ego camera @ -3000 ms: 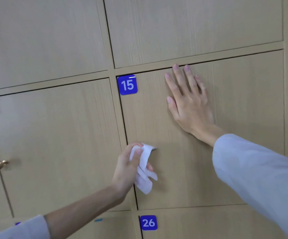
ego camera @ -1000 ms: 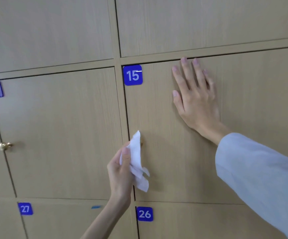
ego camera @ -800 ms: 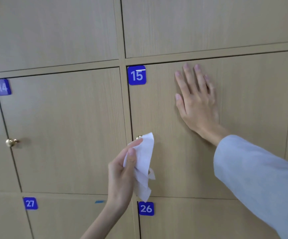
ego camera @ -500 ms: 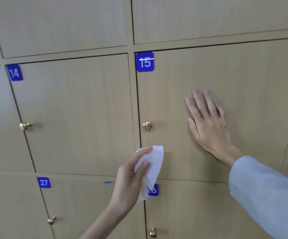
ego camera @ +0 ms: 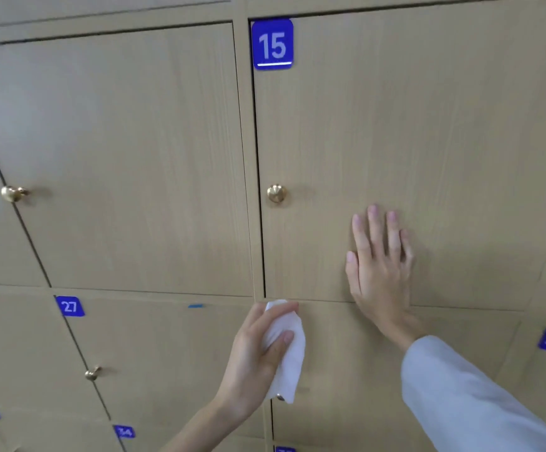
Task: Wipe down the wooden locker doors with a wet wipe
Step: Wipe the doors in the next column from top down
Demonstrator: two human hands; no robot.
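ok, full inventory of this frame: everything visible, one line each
locker doors: several, light wood, fill the whole view in a grid
number plates: 15, 27 and 25 readable, blue with white digits, at door top-left corners; some others blurred or cut off
knobs: three clear, brass, one on door 15, one at far left, one lower left; a fourth peeks out under the wipe
blue mark: one, small, top of the door numbered 27
wet wipe: one, white, crumpled, against the door below 15
left hand: grips the wipe
right hand: flat, fingers straight, on lower part of door 15
sleeve: pale grey-blue, right arm
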